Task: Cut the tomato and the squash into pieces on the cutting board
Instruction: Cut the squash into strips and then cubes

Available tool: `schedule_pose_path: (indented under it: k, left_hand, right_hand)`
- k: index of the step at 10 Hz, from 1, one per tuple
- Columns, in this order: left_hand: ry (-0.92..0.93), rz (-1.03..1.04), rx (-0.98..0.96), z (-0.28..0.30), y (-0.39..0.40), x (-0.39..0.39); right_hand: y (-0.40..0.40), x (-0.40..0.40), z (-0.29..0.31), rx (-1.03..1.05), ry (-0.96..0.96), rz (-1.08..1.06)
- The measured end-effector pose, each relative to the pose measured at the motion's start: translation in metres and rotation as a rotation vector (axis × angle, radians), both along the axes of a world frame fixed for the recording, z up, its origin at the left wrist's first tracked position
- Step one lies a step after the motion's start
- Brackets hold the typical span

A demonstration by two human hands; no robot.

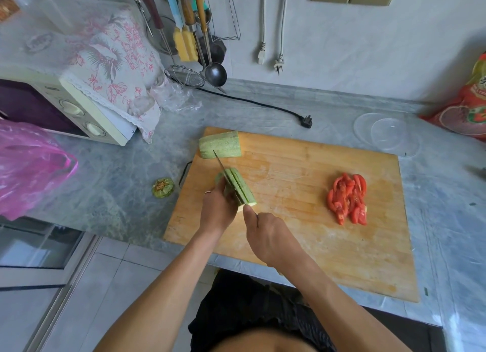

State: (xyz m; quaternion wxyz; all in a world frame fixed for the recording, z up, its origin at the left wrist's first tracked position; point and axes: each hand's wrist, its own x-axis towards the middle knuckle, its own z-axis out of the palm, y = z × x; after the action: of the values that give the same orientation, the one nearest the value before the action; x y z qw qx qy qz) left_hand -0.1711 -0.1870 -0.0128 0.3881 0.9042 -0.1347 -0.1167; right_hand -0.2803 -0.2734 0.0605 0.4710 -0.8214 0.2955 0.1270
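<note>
Pale wooden cutting board (302, 193), rectangular, scuffed grain, lies on a grey marbled counter (118, 188). Left hand (217, 209) curls over a pale green, speckled squash piece (240, 187) at the board's near left, already split into lengthwise slabs. Right hand (265, 236), grip closed round the handle of a knife (221, 165), its thin blade in the squash. A second squash chunk (220, 144) sits at the far left corner. Wet red tomato wedges (347, 198) are heaped at right. The cut stem end (163, 187) lies beside the board.

Pale green squash (240, 187), red tomato pieces (347, 199) — orange-tan cutting board (302, 167).
</note>
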Motion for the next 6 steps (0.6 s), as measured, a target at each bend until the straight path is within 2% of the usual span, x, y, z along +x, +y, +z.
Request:
schedule_pose_path:
  k: [1,2,3,4,5,6]
  left_hand:
    - [0.004,0.01,-0.003,-0.002,0.0,-0.001]
    - [0.007,0.019,-0.001,-0.003,0.0,0.0]
    - [0.012,0.029,-0.01,-0.002,-0.001,-0.001]
    - [0.009,0.03,-0.017,-0.002,-0.001,-0.001]
    - [-0.002,0.021,0.0,-0.003,-0.001,0.001]
    - [-0.001,0.015,0.002,-0.003,-0.001,0.002]
  right_hand:
    - [0.0,-0.002,0.001,-0.105,-0.054,0.064]
    - [0.0,-0.003,-0.003,-0.299,-0.325,0.104]
    - [-0.006,-0.004,-0.011,-0.288,-0.191,0.198]
    - [-0.005,-0.009,-0.013,-0.438,-0.408,0.178]
    - [-0.002,-0.004,0.002,-0.099,-0.047,0.057]
    - [-0.005,-0.003,-0.008,-0.093,-0.031,0.146]
